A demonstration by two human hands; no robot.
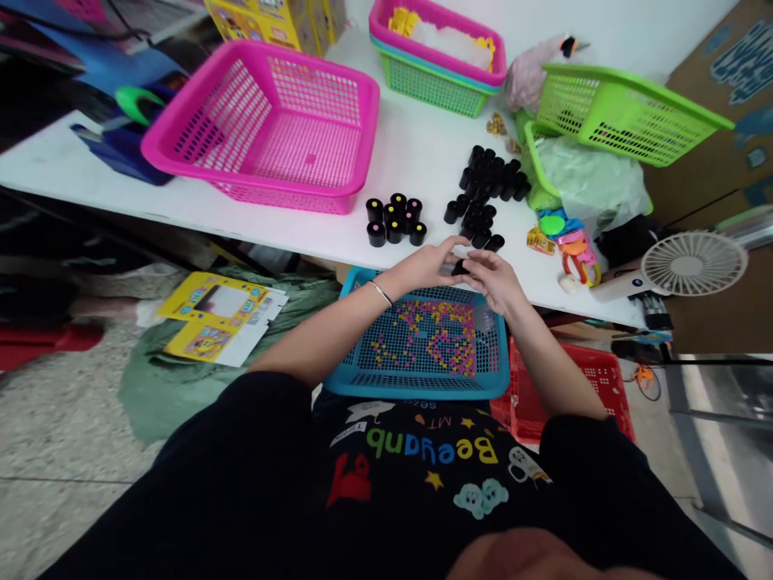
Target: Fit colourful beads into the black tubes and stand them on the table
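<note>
My left hand (430,267) curls its thumb and fingers around a small black cylinder (460,267) at the table's front edge. From the other side, the fingers of my right hand (493,279) are closed against the same cylinder, which they partly hide. Whether a small dot is also between the right fingertips is too small to tell. Under both hands sits a blue basket (350,354) with many small pink and yellow dots (450,338) in it. Several black cylinders with a pink or yellow dot on top (394,217) stand left of my hands; plain black ones (483,193) stand beyond them.
On the white table (416,145) are a large pink basket (326,153), stacked baskets (435,76) at the back, green baskets (628,113), colourful small items (573,242) and a fan (694,264). A red crate (604,387) and flattened yellow box (223,318) lie below.
</note>
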